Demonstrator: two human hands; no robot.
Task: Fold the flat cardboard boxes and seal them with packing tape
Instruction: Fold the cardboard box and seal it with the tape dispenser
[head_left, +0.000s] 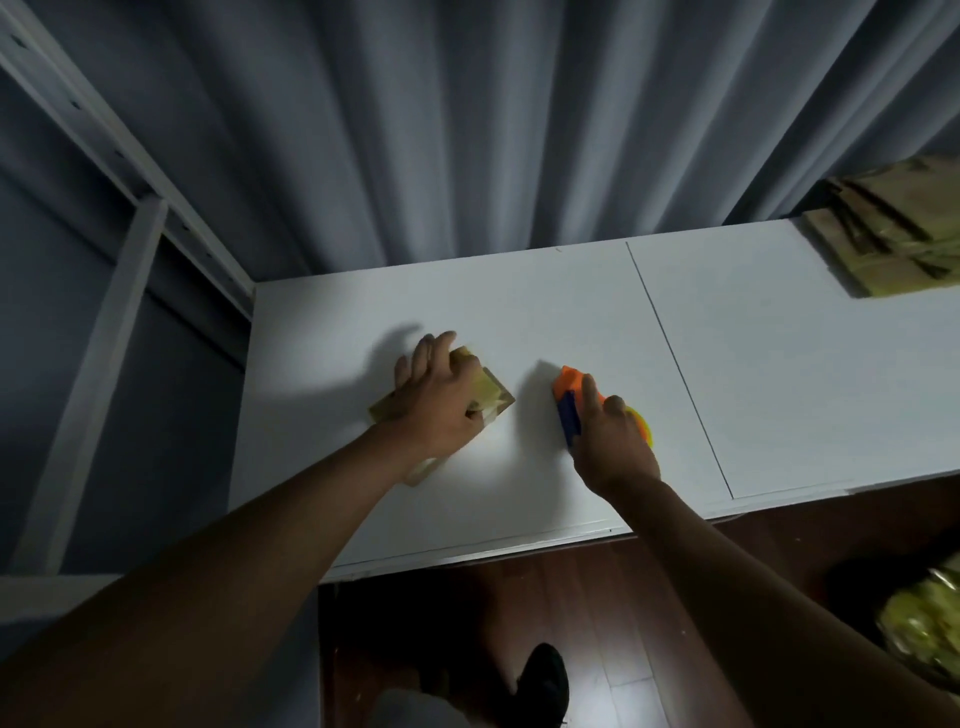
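Observation:
A small folded cardboard box (491, 391) sits on the white table (779, 374), left of centre. My left hand (441, 395) lies over the box, fingers curled round its far edge and thumb at its near side. To its right my right hand (610, 444) grips an orange and blue tape dispenser (567, 402) that rests on the table, index finger stretched along its top. A yellowish tape roll (644, 426) shows at the dispenser's right side. Box and dispenser are a short gap apart.
A stack of flat cardboard boxes (883, 234) lies at the table's far right corner. Grey curtains hang behind the table. A white metal rack (104, 291) stands at the left. On the dark floor at lower right sits a bag of yellowish things (924, 623). My shoe (543, 675) is below.

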